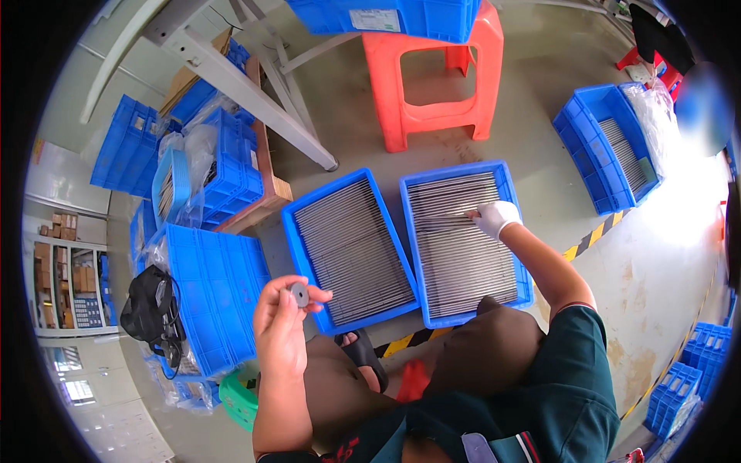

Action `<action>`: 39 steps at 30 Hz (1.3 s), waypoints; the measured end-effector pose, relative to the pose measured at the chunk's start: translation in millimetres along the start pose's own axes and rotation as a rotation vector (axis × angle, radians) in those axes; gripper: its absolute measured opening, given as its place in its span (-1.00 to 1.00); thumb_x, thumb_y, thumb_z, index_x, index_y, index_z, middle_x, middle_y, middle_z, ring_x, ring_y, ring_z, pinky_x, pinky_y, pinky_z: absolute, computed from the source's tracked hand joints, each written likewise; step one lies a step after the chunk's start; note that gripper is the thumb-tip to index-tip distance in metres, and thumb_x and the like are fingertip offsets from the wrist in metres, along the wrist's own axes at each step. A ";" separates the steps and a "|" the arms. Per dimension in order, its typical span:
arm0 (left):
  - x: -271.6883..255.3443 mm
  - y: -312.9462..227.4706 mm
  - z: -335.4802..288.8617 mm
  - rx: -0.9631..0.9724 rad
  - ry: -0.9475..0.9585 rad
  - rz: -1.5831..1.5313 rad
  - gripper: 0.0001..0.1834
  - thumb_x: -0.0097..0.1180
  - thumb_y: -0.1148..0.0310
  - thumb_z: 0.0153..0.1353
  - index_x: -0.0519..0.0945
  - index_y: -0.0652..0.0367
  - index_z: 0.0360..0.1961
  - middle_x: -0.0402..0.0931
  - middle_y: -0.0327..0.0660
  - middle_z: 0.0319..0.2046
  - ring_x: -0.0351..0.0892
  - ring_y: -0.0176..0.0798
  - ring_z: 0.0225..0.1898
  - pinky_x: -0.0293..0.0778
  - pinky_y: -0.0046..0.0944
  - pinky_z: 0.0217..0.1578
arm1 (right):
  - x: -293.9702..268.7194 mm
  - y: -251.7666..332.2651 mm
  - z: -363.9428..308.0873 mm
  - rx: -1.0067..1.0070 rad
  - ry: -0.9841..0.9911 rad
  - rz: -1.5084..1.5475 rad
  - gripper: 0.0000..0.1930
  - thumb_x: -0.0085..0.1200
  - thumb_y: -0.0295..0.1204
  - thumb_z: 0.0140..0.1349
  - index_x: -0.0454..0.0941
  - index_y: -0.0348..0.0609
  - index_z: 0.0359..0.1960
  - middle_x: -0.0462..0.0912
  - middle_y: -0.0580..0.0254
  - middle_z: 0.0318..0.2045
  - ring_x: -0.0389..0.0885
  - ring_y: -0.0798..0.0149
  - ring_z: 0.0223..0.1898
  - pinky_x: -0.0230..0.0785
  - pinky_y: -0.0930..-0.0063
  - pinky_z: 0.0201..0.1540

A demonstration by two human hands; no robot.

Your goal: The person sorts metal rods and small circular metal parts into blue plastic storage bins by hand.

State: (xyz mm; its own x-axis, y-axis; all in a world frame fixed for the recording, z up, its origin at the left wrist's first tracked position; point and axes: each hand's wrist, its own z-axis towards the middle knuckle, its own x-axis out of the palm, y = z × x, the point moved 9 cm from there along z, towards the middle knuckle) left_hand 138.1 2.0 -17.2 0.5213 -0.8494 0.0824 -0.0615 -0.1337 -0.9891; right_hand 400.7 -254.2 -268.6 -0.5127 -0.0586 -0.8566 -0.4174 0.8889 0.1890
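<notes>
In my left hand (284, 316), raised at the left, a small grey disc (299, 294) with a hole in its middle is pinched between thumb and fingers. My right hand (495, 219) wears a white glove with bare fingertips. Its fingers are pinched together at the upper part of a row of thin metal rods (459, 247), and what they grip is too small to make out. Those rods fill the right blue tray (527, 270). Beside it, a tilted left blue tray (292, 231) carries more thin metal rods (351, 247). Both trays lie before my knees.
A red stool (432, 116) stands beyond the trays, bearing a blue crate (440, 19). Stacked blue crates (220, 289) rise at the left, with a black bag (150, 305) on them. Another blue crate (590, 154) of rods is at the right. A table leg (247, 96) reaches down at upper left.
</notes>
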 end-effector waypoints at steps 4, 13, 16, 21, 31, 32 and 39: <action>2.4 8.0 6.1 -0.047 -0.021 0.028 -0.67 -0.16 0.20 0.35 0.42 0.29 -0.13 0.55 -0.06 -0.37 0.55 -0.14 -0.26 0.35 -0.28 -0.24 | 15.0 9.4 34.5 -0.144 -0.053 -0.091 -0.49 -0.24 0.10 0.24 0.64 0.00 -0.41 0.65 0.13 -0.44 0.62 0.05 -0.34 0.44 0.21 -0.25; 14.1 18.5 12.2 -0.089 0.008 0.079 -0.64 -0.14 0.18 0.33 0.39 0.34 -0.13 0.54 0.01 -0.40 0.54 -0.12 -0.30 0.39 -0.22 -0.21 | 12.4 28.3 29.6 -0.419 -0.541 -0.134 -0.78 0.07 -0.17 0.04 0.50 0.01 -0.59 0.51 0.29 -0.49 0.49 0.19 -0.30 0.30 0.28 -0.25; 17.1 16.6 11.4 -0.078 0.029 0.084 -0.63 -0.12 0.18 0.33 0.39 0.34 -0.13 0.54 0.03 -0.40 0.53 -0.12 -0.31 0.39 -0.20 -0.20 | 12.9 27.7 37.0 -0.422 -0.546 -0.094 -0.80 0.08 -0.18 0.04 0.50 0.00 -0.54 0.52 0.27 -0.46 0.49 0.18 -0.29 0.30 0.27 -0.26; 17.8 14.5 7.5 -0.067 0.028 0.095 -0.63 -0.08 0.17 0.31 0.39 0.34 -0.14 0.53 0.03 -0.42 0.53 -0.12 -0.32 0.40 -0.18 -0.19 | 8.2 22.3 52.5 -0.293 -0.489 -0.015 -0.85 0.10 -0.28 -0.03 0.52 -0.06 -0.49 0.53 0.25 -0.44 0.49 0.14 -0.24 0.30 0.22 -0.18; 13.9 10.7 -1.5 -0.068 0.034 0.127 -0.62 -0.04 0.17 0.28 0.39 0.33 -0.14 0.55 0.03 -0.42 0.55 -0.10 -0.31 0.39 -0.19 -0.21 | 8.6 30.3 49.1 -0.233 -0.481 0.034 -0.86 0.08 -0.30 -0.07 0.56 -0.06 -0.62 0.56 0.19 -0.53 0.52 0.13 -0.30 0.30 0.24 -0.19; 12.4 10.7 -2.0 -0.069 0.025 0.130 -0.62 -0.04 0.17 0.28 0.39 0.33 -0.14 0.55 0.03 -0.42 0.55 -0.10 -0.31 0.39 -0.20 -0.22 | 11.1 28.4 46.6 -0.233 -0.480 0.034 -0.86 0.08 -0.30 -0.07 0.56 -0.06 -0.62 0.56 0.19 -0.53 0.52 0.13 -0.30 0.30 0.24 -0.19; 11.2 8.3 -4.7 -0.060 0.034 0.115 -0.63 -0.03 0.17 0.27 0.39 0.32 -0.14 0.56 0.03 -0.41 0.56 -0.09 -0.30 0.40 -0.19 -0.22 | 17.4 37.7 35.5 -0.309 -0.431 -0.110 -0.72 0.09 -0.08 0.03 0.56 -0.01 -0.53 0.55 0.24 -0.52 0.53 0.16 -0.31 0.29 0.25 -0.18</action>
State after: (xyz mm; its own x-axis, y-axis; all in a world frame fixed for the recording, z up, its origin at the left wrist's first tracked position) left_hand 139.4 -11.1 -24.0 0.4788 -0.8775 -0.0263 -0.1709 -0.0638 -0.9832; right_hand 402.7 -205.6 -293.4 -0.1263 0.1060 -0.9863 -0.6860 0.7089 0.1640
